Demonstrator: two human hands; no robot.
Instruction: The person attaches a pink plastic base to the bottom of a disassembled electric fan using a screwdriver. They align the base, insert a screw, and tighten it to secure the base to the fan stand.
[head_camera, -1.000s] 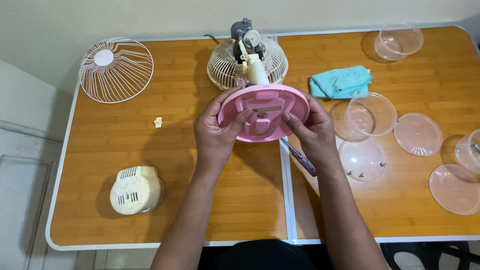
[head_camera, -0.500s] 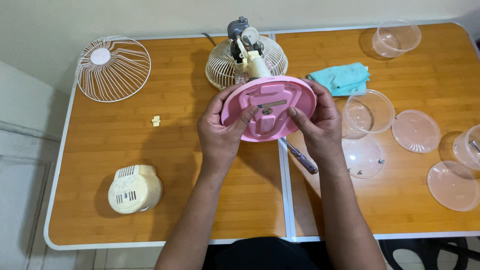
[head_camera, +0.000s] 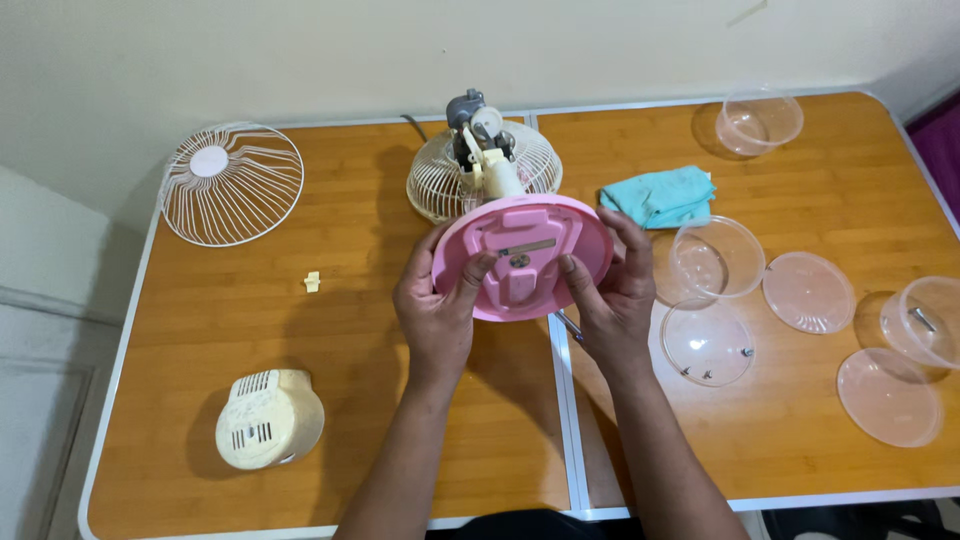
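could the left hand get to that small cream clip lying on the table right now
Probably not at once: the left hand grips the pink fan base. The path over the bare table to the cream clip looks free.

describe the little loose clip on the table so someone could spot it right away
On the left half of the wooden table, look between the white wire fan guard and the cream motor cover. The small cream plastic clip lies alone there, far smaller than either.

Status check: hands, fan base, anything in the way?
Left hand and right hand both grip the pink fan base, underside up. Screwdriver lies beneath. Nothing blocking.
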